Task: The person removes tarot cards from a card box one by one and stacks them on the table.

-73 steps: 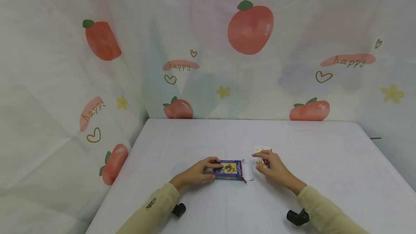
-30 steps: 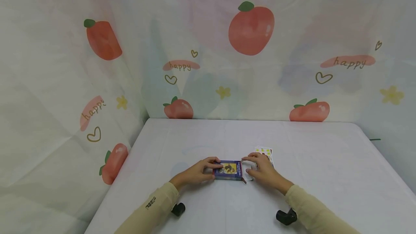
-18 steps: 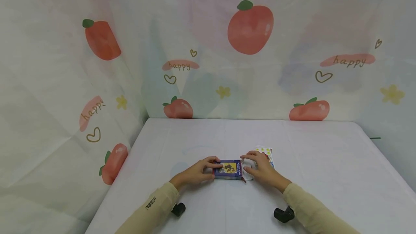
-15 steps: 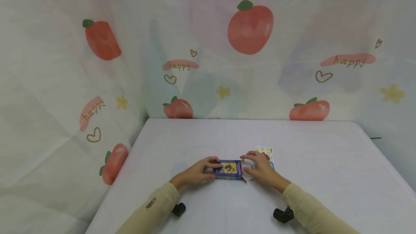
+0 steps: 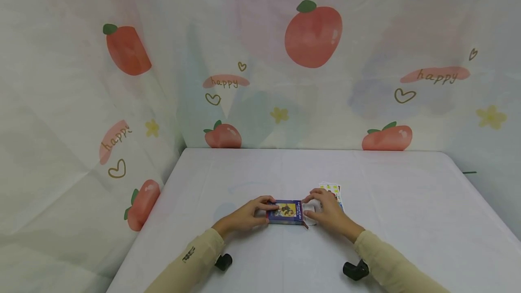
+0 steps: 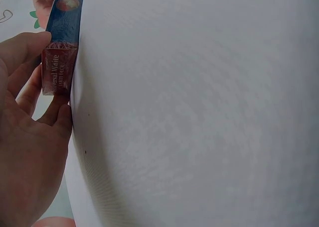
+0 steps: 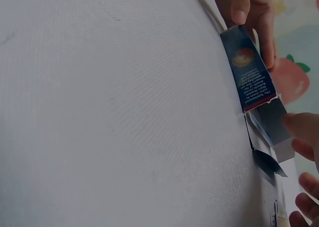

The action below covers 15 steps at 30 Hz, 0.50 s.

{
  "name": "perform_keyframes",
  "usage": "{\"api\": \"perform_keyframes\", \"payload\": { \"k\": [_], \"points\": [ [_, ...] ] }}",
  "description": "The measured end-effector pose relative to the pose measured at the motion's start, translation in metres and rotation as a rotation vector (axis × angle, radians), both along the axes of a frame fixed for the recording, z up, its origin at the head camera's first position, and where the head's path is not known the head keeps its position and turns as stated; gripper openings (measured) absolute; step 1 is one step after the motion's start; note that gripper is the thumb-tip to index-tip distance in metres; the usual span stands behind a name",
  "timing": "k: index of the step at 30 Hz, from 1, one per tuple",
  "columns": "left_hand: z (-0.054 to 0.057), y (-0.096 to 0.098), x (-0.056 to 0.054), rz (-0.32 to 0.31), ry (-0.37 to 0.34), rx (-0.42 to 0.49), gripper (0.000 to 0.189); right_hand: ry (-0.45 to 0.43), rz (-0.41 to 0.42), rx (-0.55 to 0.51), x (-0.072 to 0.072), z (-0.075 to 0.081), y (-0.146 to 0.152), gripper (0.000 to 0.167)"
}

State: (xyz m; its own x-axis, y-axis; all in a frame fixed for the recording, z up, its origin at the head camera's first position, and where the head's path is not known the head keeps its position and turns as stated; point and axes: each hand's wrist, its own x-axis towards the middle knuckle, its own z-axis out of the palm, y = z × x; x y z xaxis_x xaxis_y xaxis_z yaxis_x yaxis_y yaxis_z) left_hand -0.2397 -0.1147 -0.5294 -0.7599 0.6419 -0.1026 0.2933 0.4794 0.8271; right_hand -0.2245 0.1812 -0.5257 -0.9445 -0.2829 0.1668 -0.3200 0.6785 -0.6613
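A blue card box [image 5: 286, 212] with a yellow picture lies on the table, its open end facing right. My left hand [image 5: 243, 214] grips its closed left end, thumb on the near side and fingers over the far side. White lid flap [image 5: 310, 211] sticks out at the open end, and a small dark side flap [image 7: 267, 162] hangs out below it in the right wrist view. My right hand [image 5: 329, 211] holds this lid flap between thumb and index finger. Picture cards [image 5: 334, 190] lie beyond the right hand, partly covered by it.
A white cloth covers the table [image 5: 244, 171]. Fruit-printed fabric [image 5: 313, 35] stands along the back and left edges. Black wrist devices [image 5: 224, 262] hang below both sleeves.
My right hand has moved left from the picture cards to the lid flap of the card box, then stays there with small finger movements. The left hand and box have stayed in place.
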Motion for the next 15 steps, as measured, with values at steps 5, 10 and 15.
{"api": "perform_keyframes", "payload": {
  "k": [5,10,15],
  "points": [
    [0.0005,-0.0008,0.0001,-0.003,-0.004,0.000,0.048,-0.024,0.014,0.020,0.0014,0.0013,-0.0017,0.023],
    [0.0006,-0.0013,-0.0003,-0.005,-0.006,-0.005,0.048,-0.037,0.034,0.030,0.0009,-0.0008,-0.0016,0.026],
    [-0.0003,-0.0016,-0.0009,-0.011,-0.006,-0.002,0.048,-0.061,0.051,0.024,0.0003,-0.0036,-0.0023,0.031]
  ]
}}
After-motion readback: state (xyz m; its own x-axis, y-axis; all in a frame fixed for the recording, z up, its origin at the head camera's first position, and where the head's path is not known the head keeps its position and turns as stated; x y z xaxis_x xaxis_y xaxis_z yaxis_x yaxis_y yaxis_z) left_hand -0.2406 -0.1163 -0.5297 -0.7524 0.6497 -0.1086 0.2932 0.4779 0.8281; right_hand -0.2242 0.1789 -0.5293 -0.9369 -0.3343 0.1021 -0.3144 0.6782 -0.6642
